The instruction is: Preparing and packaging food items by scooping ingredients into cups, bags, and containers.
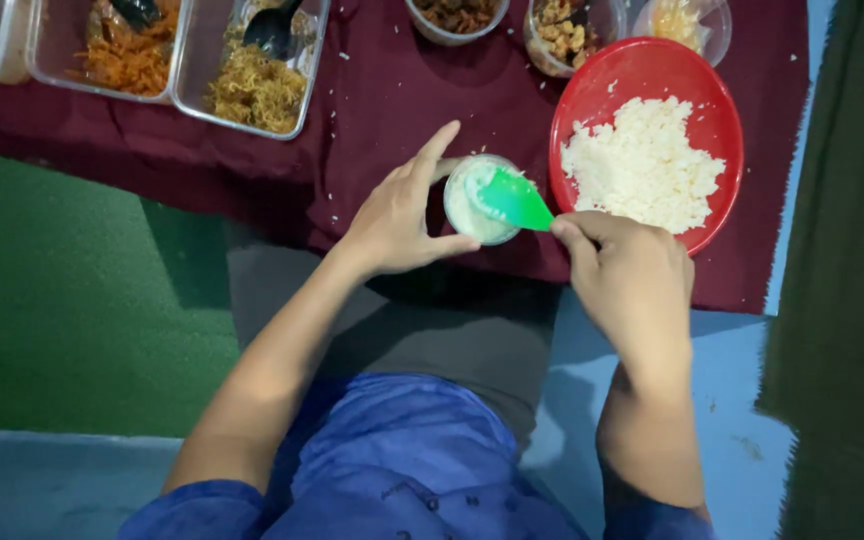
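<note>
My left hand holds a small round cup filled with white rice at the near edge of a table. My right hand grips the handle of a green rice paddle, whose blade lies flat on the rice in the cup. Just right of the cup stands a red bowl with a heap of cooked white rice.
The table has a dark red cloth strewn with rice grains. Clear trays of shredded food stand at the back left, one with a black spoon. Small round tubs of fried food are at the back.
</note>
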